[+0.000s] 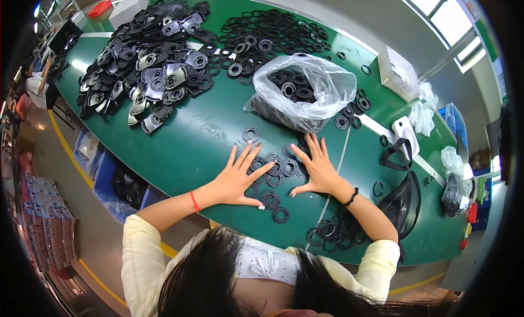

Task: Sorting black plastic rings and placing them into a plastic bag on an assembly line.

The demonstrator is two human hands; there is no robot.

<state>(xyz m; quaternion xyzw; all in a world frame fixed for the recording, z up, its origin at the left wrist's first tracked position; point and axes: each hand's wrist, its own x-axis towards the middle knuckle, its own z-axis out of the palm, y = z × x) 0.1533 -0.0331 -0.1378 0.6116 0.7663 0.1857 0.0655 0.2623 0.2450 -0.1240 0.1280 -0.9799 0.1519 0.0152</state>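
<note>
My left hand (237, 178): flat, fingers spread, palm down on the green table (196, 142); nothing grasped.
My right hand (316, 169): also flat and spread, gripping nothing.
Black rings (272, 175): a small cluster lying between and partly under both palms; one stray ring (250, 135) just beyond my left fingertips.
Clear plastic bag (305, 93): straight ahead of my right hand, crumpled, holding more black rings.
White box (397, 72): far beyond my right hand, label unreadable.
Grey-and-black parts heap (147, 60): well ahead of my left hand.
Hidden: rings under my palms; my hair covers the near table edge.
</note>
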